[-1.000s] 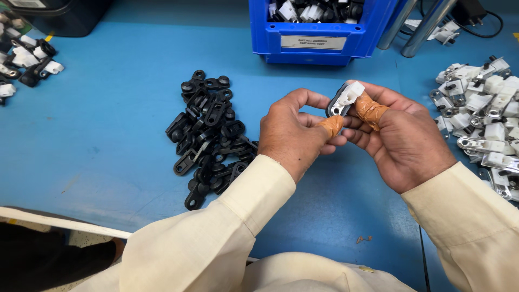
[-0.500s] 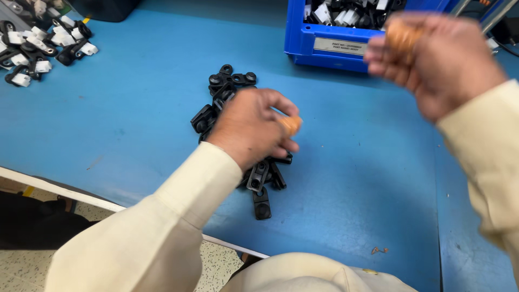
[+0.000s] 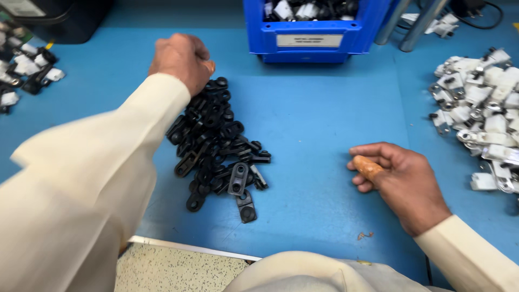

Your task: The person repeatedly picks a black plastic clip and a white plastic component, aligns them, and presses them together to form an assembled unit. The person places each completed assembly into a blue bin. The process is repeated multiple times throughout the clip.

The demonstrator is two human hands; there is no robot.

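My left hand (image 3: 181,57) is curled into a loose fist over the far end of a pile of black plastic link parts (image 3: 216,143) on the blue table (image 3: 319,124). Its fingers point down and away, so I cannot tell whether they grip a part. An orange finger cot shows at its fingertip. My right hand (image 3: 403,181) rests on the table to the right of the pile, fingers curled in, an orange cot on one finger, with nothing visible in it.
A blue bin (image 3: 313,30) with white and black parts stands at the back centre. A heap of white assembled parts (image 3: 481,113) lies at the right. More white and black parts (image 3: 24,73) lie at the far left. The table's front edge (image 3: 189,247) is close.
A second ago both hands held a white and black part together. The right hand then rose toward the blue bin and now rests without it; the left hand reached to the pile's far end.
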